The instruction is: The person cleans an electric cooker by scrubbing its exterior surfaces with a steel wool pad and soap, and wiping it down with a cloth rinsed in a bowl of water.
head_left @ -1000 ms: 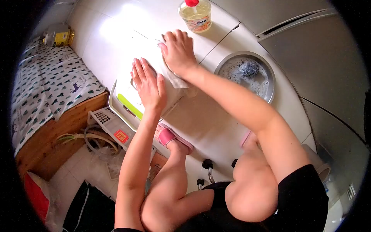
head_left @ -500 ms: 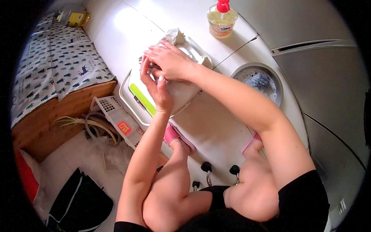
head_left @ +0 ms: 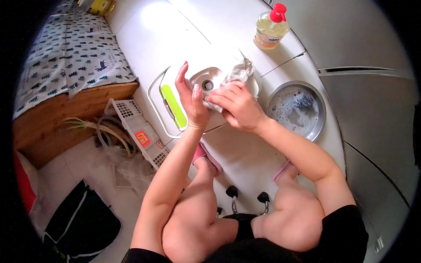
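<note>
A white rice cooker (head_left: 215,72) with a lime-green front panel (head_left: 173,106) and a carrying handle stands on the floor before me. Its top has a recessed steam vent (head_left: 208,84). My right hand (head_left: 243,107) grips a crumpled whitish cloth (head_left: 241,73) against the right part of the cooker's top. Beside the vent, my left hand (head_left: 193,105) is held with its fingers stretched upward and the thumb apart, holding nothing; whether it touches the cooker I cannot tell.
Right of the cooker sits a metal basin (head_left: 322,118) of sudsy water with a steel-wool scrubber (head_left: 303,101). A red-pump soap bottle (head_left: 269,33) stands behind. On the left are a white plastic basket (head_left: 131,116), green onions (head_left: 79,122), a dark bag (head_left: 83,223) and a cloth-covered wooden ledge (head_left: 79,94).
My right hand has moved from above my left hand to the right and now grips the cloth. The left hand has opened upward, uncovering the vent. The whole view has shifted slightly.
</note>
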Demonstrator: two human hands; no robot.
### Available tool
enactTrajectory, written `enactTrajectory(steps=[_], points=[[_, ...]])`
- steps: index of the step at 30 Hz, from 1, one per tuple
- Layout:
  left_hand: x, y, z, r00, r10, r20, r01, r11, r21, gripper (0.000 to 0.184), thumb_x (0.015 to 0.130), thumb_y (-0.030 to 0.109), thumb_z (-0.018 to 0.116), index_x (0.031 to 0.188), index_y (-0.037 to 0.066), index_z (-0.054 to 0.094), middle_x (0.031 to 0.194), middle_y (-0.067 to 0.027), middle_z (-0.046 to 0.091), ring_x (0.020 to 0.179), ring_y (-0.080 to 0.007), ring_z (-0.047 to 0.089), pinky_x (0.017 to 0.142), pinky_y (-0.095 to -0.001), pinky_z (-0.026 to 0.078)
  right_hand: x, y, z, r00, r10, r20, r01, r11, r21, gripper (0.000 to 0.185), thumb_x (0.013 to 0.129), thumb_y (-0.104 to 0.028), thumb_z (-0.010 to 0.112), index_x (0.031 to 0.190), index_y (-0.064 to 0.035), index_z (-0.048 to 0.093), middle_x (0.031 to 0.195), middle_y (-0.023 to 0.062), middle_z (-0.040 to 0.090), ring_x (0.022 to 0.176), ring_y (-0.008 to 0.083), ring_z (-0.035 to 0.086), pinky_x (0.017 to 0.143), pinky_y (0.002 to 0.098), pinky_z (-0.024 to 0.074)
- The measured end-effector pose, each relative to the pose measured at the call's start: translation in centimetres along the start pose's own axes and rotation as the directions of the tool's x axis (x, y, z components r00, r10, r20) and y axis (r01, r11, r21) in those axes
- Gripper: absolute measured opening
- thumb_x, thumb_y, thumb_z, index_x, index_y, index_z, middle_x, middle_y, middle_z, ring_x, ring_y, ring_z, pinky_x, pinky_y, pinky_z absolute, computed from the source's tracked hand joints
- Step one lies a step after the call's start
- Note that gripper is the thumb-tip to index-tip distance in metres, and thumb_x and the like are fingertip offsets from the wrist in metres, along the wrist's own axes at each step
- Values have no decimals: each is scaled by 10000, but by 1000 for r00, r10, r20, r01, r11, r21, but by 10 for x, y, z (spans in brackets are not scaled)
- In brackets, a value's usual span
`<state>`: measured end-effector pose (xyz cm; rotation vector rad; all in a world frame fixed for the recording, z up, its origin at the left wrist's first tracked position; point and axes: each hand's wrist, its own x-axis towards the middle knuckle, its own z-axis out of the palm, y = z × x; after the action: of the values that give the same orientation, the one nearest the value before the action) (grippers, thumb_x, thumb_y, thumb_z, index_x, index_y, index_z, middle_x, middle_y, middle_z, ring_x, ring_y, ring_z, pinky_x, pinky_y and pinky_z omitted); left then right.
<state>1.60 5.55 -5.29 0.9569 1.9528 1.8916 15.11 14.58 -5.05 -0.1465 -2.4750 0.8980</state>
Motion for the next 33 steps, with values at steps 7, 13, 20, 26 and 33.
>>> enactTrajectory(steps=[7,13,20,26,33], points=[[-1,6,2,998,-49,-43,48,998,-32,617,842,223,483,1392,-42,391,1456,-211,427,1423,-296,339,1215,-437,172,-39,-2,-14,999,54,2,-54,991,119,493,704,-44,661,1186,-147,658,1225,33,659,1138,205,590,1054,381,380],[-2,6,0,1000,-8,10,9,997,-72,557,852,137,470,1369,-57,395,1413,-204,425,1413,-299,342,1214,-417,183,-53,-8,-14,987,145,-72,-152,982,-109,558,748,-26,647,1291,-153,632,1386,-2,594,1264,192,524,1080,378,355],[-3,1,-3,1000,10,18,-9,999,-33,543,845,135,486,1349,-53,408,1392,-201,437,1378,-307,377,1200,-421,219,24,-1,-10,977,200,-69,-211,927,-311,476,749,-200,737,1212,-141,642,1251,97,514,1178,287,461,977,420,391],[-5,-1,-6,999,7,51,-8,999,32,549,850,164,487,1351,-45,407,1396,-199,443,1386,-299,374,1209,-418,205,40,-9,-8,970,240,38,-196,867,-458,512,740,-210,701,1237,-124,615,1218,106,511,1153,277,467,940,426,413],[-5,-2,-7,998,14,67,-18,997,71,511,853,113,458,1337,-48,414,1362,-184,457,1362,-288,393,1199,-411,221,54,-15,-8,961,253,113,-153,824,-545,358,734,-200,703,1062,-62,659,1102,108,576,1084,256,530,910,395,428]])
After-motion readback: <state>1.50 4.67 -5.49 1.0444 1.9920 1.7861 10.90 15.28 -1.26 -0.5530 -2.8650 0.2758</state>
